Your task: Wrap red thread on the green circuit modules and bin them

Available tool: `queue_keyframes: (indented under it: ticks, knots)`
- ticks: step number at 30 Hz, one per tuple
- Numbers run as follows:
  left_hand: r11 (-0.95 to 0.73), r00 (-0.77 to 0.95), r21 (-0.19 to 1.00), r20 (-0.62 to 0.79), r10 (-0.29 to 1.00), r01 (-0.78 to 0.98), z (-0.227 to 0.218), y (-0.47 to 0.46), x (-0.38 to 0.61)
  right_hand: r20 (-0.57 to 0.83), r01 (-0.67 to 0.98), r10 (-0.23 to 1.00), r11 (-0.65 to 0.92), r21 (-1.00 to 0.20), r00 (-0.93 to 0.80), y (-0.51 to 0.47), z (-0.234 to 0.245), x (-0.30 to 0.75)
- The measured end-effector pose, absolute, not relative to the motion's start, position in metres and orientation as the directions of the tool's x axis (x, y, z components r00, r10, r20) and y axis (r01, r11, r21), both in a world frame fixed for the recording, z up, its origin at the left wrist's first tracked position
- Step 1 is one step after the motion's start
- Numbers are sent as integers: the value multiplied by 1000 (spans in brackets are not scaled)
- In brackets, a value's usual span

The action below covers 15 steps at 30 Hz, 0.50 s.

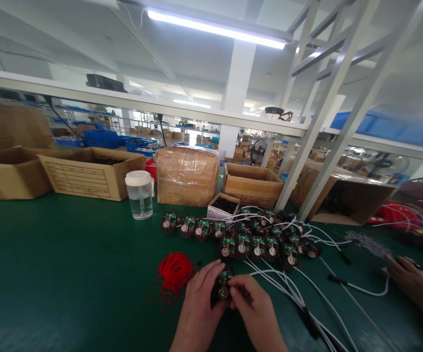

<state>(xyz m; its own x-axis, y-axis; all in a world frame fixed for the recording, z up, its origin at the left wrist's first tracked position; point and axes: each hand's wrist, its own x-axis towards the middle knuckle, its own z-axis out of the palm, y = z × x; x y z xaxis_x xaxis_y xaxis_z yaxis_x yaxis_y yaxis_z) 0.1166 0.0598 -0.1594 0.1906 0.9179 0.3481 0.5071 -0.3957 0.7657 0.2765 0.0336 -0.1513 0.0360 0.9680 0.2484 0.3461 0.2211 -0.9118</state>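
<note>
Between my two hands is a small black housing (223,284) with a green circuit board and a round metal part. My left hand (201,298) wraps its left side, thumb below and fingers above. The right hand (251,300) pinches at its right edge; whether a small part sits in that pinch is hidden. A white cable (266,272) runs off to the right from behind my right hand. Just beyond stand rows of similar black housings (243,244) with green boards. A tangled bundle of red cord (175,274) lies left of my left hand.
A lidded water jug (140,195) stands at the back left. Cardboard boxes (187,176) line the back, with a small box of black parts (223,205) before them. White cables spread rightward. Another person's hand (411,278) works at the right edge. A metal post (317,117) rises at right.
</note>
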Motion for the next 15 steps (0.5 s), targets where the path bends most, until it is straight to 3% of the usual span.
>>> queue_keyframes:
  ticks: [3,8,11,15]
  knots:
    - [-394,192,763,345,919,512,-160,60,117,220,326,974,189,-926,59,33,-157,274]
    - [-412,187,754,370,910,512,-158,58,116,383,495,924,320,-808,27,32,-154,274]
    - [-426,184,742,390,902,517,-156,58,116,439,560,898,385,-733,-43,33,-148,277]
    - [-439,184,726,407,895,528,-157,59,116,400,556,895,437,-707,-196,35,-137,284]
